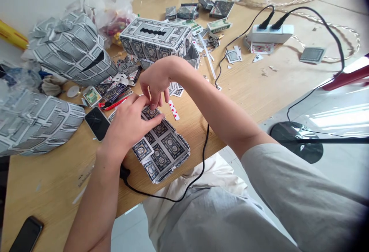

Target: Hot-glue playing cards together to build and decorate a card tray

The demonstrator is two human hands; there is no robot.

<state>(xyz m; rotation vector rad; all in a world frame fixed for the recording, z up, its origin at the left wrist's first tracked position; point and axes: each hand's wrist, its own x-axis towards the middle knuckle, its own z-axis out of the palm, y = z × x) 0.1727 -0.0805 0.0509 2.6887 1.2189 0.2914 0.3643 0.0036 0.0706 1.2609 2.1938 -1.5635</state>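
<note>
A flat panel of folded playing cards (pixel 160 154), dark patterned backs facing up, lies near the table's front edge. My left hand (pixel 127 121) is closed over its left side, the thumb lying across the top and the other fingertips around the far left, partly hidden. Over the panel's far end, my right hand (pixel 157 79) bends down with its fingers apart. One right fingertip presses on a card back there, close to my left fingers. A narrow strip of card with red diamonds (pixel 173 110) lies just right of the panel.
Behind stands a card-covered box (pixel 157 36) with a wavy dark slot. Woven-card baskets (pixel 40 123) are at left, near a black phone (pixel 97 123) and red cutter (pixel 113 104). A black cable (pixel 204 148) loops past the panel to a white power strip (pixel 271 32).
</note>
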